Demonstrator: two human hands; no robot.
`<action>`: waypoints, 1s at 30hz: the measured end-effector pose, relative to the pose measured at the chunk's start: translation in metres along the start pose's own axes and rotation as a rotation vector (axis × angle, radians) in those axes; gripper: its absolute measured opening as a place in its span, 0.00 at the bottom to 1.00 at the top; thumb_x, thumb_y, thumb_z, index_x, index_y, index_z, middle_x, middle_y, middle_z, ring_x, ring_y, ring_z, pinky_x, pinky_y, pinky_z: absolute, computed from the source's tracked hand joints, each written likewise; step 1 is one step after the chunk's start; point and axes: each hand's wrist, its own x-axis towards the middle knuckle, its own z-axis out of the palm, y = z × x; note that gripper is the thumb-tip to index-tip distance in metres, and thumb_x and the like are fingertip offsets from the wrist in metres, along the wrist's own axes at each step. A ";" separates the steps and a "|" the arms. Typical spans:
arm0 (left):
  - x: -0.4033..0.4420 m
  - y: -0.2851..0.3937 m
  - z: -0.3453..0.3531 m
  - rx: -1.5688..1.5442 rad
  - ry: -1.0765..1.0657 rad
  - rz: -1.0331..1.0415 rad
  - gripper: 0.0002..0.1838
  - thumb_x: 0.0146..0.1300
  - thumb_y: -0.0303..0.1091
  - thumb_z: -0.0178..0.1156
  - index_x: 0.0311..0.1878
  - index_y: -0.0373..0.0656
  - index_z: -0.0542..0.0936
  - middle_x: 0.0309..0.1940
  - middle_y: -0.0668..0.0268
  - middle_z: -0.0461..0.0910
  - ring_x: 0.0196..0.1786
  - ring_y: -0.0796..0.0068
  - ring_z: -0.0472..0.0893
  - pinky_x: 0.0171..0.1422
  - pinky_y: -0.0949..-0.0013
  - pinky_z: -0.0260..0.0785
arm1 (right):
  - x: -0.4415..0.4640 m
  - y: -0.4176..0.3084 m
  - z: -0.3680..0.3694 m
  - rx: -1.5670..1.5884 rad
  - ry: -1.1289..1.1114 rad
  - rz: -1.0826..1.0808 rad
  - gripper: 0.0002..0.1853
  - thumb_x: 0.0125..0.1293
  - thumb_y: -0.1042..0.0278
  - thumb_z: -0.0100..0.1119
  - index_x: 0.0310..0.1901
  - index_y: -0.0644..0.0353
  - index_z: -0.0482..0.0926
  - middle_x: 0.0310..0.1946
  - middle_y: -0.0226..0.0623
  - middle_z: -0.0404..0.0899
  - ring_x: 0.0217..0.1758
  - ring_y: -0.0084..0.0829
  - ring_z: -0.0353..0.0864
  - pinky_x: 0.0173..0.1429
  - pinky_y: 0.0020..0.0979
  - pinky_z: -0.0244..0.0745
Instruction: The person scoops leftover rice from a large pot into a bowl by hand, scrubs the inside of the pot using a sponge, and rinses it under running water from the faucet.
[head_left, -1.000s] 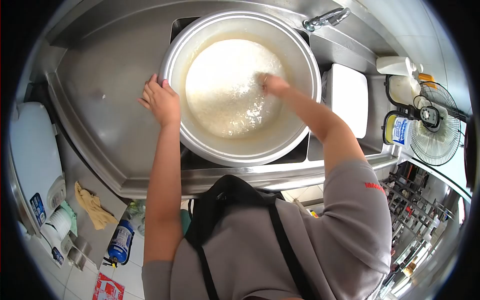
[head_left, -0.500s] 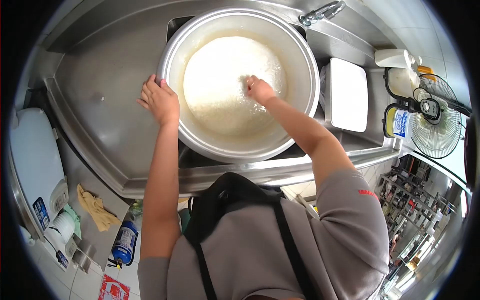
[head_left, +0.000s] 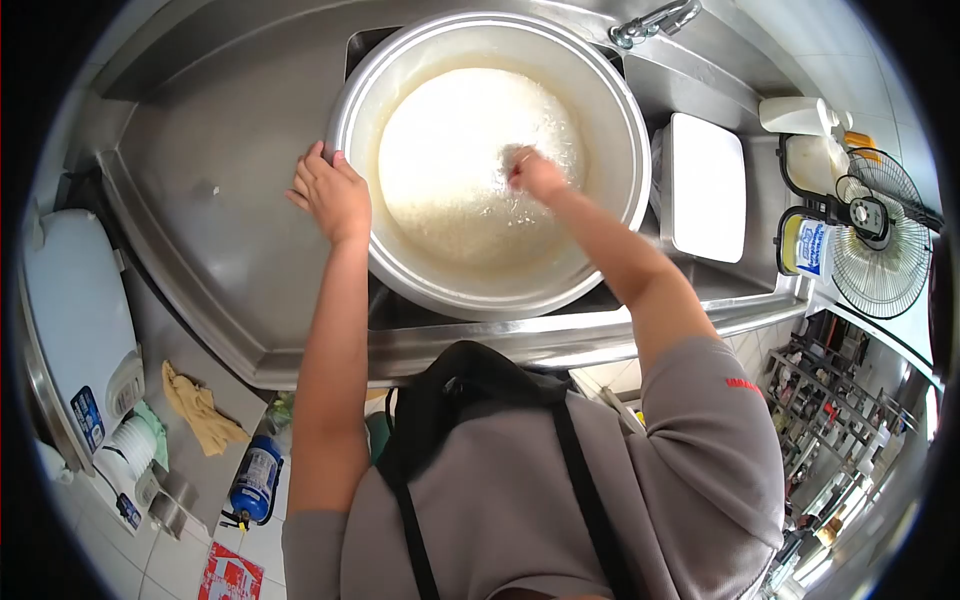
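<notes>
A large round metal pot (head_left: 612,235) stands over the sink, with pale cloudy liquid (head_left: 450,150) inside and whitish grains blurred beneath its surface. My left hand (head_left: 333,192) rests on the pot's left rim, its fingers spread. Inside the pot, right of its middle, my right hand (head_left: 535,174) dips its fingertips into the liquid. Those fingers are curled and smeared by motion, and what they hold, if anything, is hidden.
A faucet (head_left: 655,24) is behind the pot at the right. Beside the pot lies a white rectangular container (head_left: 708,188). Further right are a fan (head_left: 880,235) and a white bottle (head_left: 795,116). A yellow cloth (head_left: 202,408) lies at the lower left.
My right hand has moved about within the liquid, first left and then slightly back right. My left hand has stayed on the rim. The whole view has shifted slightly.
</notes>
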 end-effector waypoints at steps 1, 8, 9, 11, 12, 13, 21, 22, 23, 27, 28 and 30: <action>-0.001 0.002 -0.001 -0.009 -0.003 -0.003 0.19 0.63 0.37 0.46 0.55 0.41 0.64 0.54 0.59 0.64 0.62 0.58 0.58 0.68 0.43 0.36 | -0.020 -0.015 0.020 0.153 -0.012 -0.035 0.16 0.54 0.71 0.54 0.47 0.58 0.71 0.34 0.41 0.79 0.39 0.33 0.78 0.49 0.32 0.69; -0.001 -0.001 0.001 0.011 0.008 -0.004 0.18 0.62 0.38 0.46 0.54 0.41 0.65 0.53 0.59 0.65 0.62 0.59 0.59 0.68 0.43 0.37 | 0.024 -0.006 0.006 0.121 0.127 -0.025 0.11 0.52 0.72 0.56 0.38 0.62 0.72 0.34 0.41 0.76 0.39 0.38 0.77 0.48 0.34 0.70; 0.000 -0.001 0.002 0.008 0.018 0.003 0.18 0.62 0.38 0.46 0.54 0.41 0.65 0.53 0.59 0.65 0.62 0.59 0.59 0.68 0.43 0.37 | 0.038 -0.007 -0.014 0.037 0.235 0.045 0.11 0.53 0.73 0.53 0.40 0.64 0.71 0.31 0.42 0.77 0.38 0.40 0.77 0.49 0.34 0.70; 0.000 -0.001 0.003 -0.008 0.035 0.008 0.18 0.62 0.38 0.46 0.54 0.40 0.66 0.53 0.58 0.66 0.61 0.58 0.60 0.68 0.43 0.37 | 0.035 -0.006 -0.022 -0.018 0.329 -0.042 0.10 0.52 0.71 0.54 0.37 0.63 0.72 0.34 0.44 0.76 0.38 0.41 0.77 0.47 0.34 0.71; 0.002 0.000 0.003 -0.022 0.048 0.009 0.18 0.63 0.38 0.46 0.54 0.40 0.66 0.53 0.58 0.66 0.61 0.57 0.60 0.67 0.43 0.36 | 0.035 -0.011 -0.026 -0.043 0.382 -0.087 0.10 0.51 0.71 0.55 0.36 0.63 0.73 0.35 0.44 0.76 0.38 0.42 0.77 0.46 0.34 0.72; -0.001 -0.001 0.003 -0.036 0.049 0.007 0.19 0.63 0.38 0.46 0.54 0.40 0.66 0.53 0.57 0.66 0.61 0.56 0.60 0.67 0.43 0.36 | 0.024 -0.016 -0.009 0.075 0.334 -0.077 0.08 0.50 0.72 0.59 0.34 0.58 0.74 0.30 0.41 0.77 0.36 0.36 0.78 0.42 0.33 0.72; -0.002 -0.002 0.004 -0.049 0.050 0.014 0.18 0.62 0.38 0.47 0.53 0.40 0.66 0.53 0.57 0.66 0.60 0.56 0.61 0.67 0.44 0.35 | -0.019 -0.054 0.053 0.014 0.097 -0.316 0.08 0.49 0.72 0.56 0.33 0.59 0.71 0.31 0.42 0.76 0.38 0.40 0.75 0.45 0.36 0.70; -0.001 -0.002 0.004 -0.047 0.050 0.008 0.18 0.62 0.38 0.47 0.53 0.40 0.67 0.52 0.57 0.66 0.60 0.57 0.61 0.67 0.44 0.35 | 0.000 -0.060 0.041 -0.016 0.231 -0.027 0.06 0.52 0.75 0.53 0.33 0.60 0.70 0.30 0.43 0.76 0.36 0.39 0.76 0.44 0.35 0.71; 0.002 -0.002 0.003 -0.053 0.055 0.010 0.18 0.62 0.38 0.47 0.53 0.40 0.66 0.52 0.57 0.66 0.60 0.57 0.61 0.67 0.44 0.35 | 0.029 -0.039 0.028 0.128 0.221 0.009 0.06 0.53 0.75 0.51 0.34 0.61 0.71 0.30 0.44 0.77 0.34 0.38 0.77 0.41 0.35 0.72; 0.002 0.001 0.002 -0.023 0.044 0.007 0.18 0.62 0.37 0.47 0.54 0.41 0.66 0.52 0.59 0.66 0.61 0.58 0.60 0.67 0.43 0.36 | 0.020 -0.055 0.037 -0.045 0.418 -0.162 0.07 0.54 0.69 0.49 0.33 0.62 0.70 0.33 0.49 0.76 0.37 0.45 0.75 0.42 0.39 0.71; -0.001 0.001 0.003 -0.004 0.035 -0.002 0.18 0.62 0.37 0.47 0.54 0.41 0.65 0.53 0.59 0.65 0.61 0.59 0.60 0.67 0.42 0.37 | 0.021 -0.053 0.065 0.084 0.255 -0.113 0.07 0.54 0.70 0.47 0.35 0.60 0.70 0.37 0.49 0.74 0.41 0.47 0.74 0.46 0.39 0.70; -0.002 0.002 0.001 0.006 0.025 -0.002 0.18 0.62 0.37 0.47 0.54 0.41 0.65 0.53 0.59 0.65 0.61 0.58 0.60 0.67 0.42 0.37 | -0.013 -0.075 0.088 -0.042 0.165 -0.265 0.10 0.51 0.72 0.50 0.38 0.57 0.70 0.38 0.46 0.72 0.42 0.44 0.74 0.48 0.39 0.69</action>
